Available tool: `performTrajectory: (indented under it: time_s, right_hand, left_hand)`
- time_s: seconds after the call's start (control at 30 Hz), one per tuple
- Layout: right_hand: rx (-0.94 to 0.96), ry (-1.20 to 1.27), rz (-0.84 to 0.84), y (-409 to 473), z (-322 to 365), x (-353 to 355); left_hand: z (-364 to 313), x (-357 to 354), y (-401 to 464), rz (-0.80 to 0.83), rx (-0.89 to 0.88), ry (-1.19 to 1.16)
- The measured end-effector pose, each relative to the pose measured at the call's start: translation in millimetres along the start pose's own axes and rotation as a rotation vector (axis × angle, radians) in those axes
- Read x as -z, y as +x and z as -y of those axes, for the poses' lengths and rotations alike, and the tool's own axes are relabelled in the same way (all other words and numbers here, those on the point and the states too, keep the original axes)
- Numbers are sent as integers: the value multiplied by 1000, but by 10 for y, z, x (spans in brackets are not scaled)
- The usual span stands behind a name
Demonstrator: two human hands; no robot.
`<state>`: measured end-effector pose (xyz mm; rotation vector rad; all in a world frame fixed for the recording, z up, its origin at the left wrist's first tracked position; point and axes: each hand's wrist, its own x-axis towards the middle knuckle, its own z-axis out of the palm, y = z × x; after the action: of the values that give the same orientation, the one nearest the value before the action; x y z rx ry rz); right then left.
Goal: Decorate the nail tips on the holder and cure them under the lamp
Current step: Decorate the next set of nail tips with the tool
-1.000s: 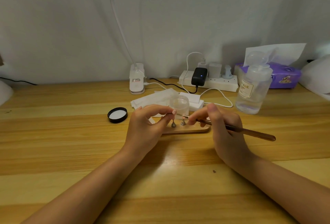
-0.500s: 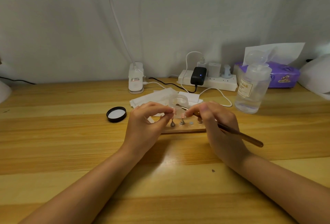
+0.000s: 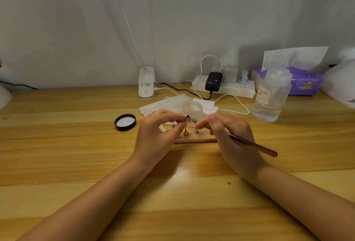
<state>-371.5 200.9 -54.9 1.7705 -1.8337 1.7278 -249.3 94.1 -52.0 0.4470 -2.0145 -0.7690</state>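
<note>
Both hands meet just above the wooden holder [image 3: 194, 139] at frame centre: left hand [image 3: 157, 135] pinching a small stand with a nail tip [image 3: 186, 117], right hand [image 3: 228, 135] gripping a brush [image 3: 251, 144], handle slanting lower right, bristle end pointing left onto the tip. Tip tiny, pale, detail unclear. Two metal stands [image 3: 196, 131] upright on holder, directly beneath.

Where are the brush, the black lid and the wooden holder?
brush [image 3: 255, 145], head view, on its bronze handle.
black lid [image 3: 125, 122], head view, on its white inner face.
wooden holder [image 3: 194, 140], head view, on its front edge.
</note>
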Motion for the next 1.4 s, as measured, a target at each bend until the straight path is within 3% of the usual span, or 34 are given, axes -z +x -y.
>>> performTrajectory:
  time_s: [0.23, 0.37, 0.57, 0.8, 0.97, 1.2, 1.4]
  right_hand:
    - [78, 65, -94, -18, -7, 24]
    - [-20, 41, -28, 6, -44, 12]
    - [28, 146, -40, -31, -30, 7]
    - [-40, 93, -29, -7, -53, -3]
    - [54, 156, -43, -32, -29, -3]
    - [-23, 95, -48, -13, -47, 2]
    - [60, 117, -46, -34, -24, -6]
  left_hand:
    - [0, 6, 4, 1, -2, -10]
    - [4, 4, 2, 1, -5, -2]
    - [1, 5, 2, 0, -2, -15]
    - [9, -1, 1, 3, 6, -14]
    - [14, -2, 2, 3, 5, -23]
    - [24, -9, 3, 1, -5, -7]
    - [24, 1, 3, -3, -8, -16]
